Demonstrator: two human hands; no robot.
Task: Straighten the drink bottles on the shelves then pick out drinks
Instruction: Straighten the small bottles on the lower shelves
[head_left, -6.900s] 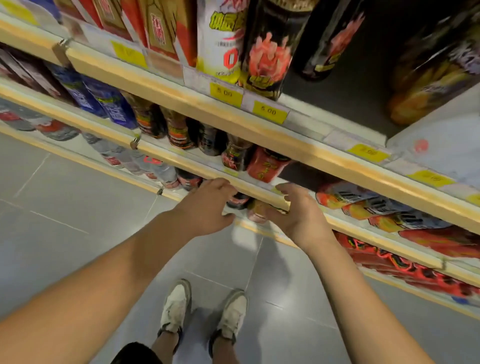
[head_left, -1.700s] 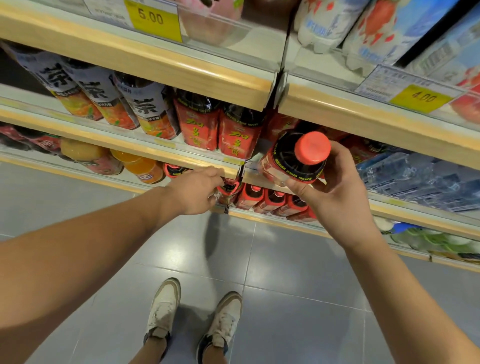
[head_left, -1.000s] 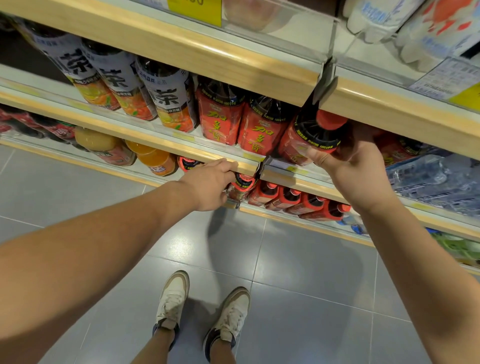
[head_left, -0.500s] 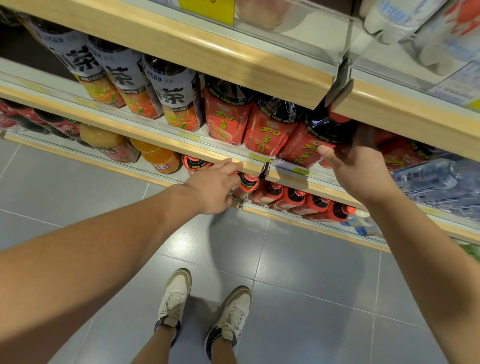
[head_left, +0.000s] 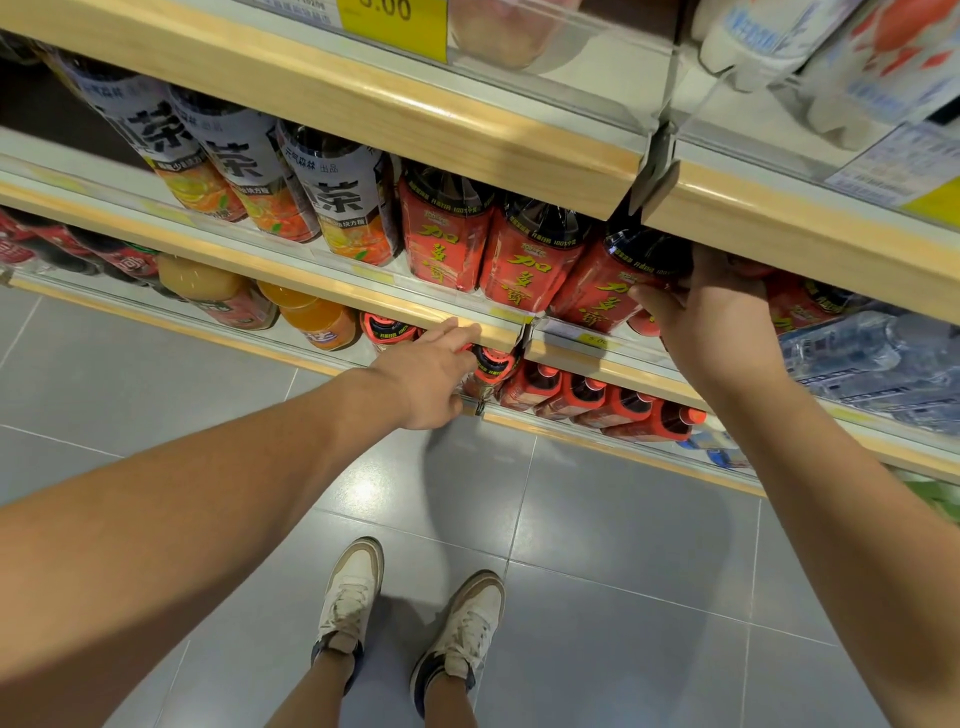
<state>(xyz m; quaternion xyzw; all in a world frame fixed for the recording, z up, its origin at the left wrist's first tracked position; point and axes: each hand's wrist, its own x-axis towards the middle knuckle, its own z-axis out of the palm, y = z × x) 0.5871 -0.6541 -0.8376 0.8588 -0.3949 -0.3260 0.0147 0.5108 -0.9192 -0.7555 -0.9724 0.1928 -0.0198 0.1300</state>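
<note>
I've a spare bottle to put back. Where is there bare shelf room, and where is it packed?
Top shelf: a bare patch behind the clear rail, between the pink bottle and the white bottles. Middle shelf is crowded: tea bottles and red bottles touch, the right hand gripping one. The left hand is at the packed bottom row.
</note>
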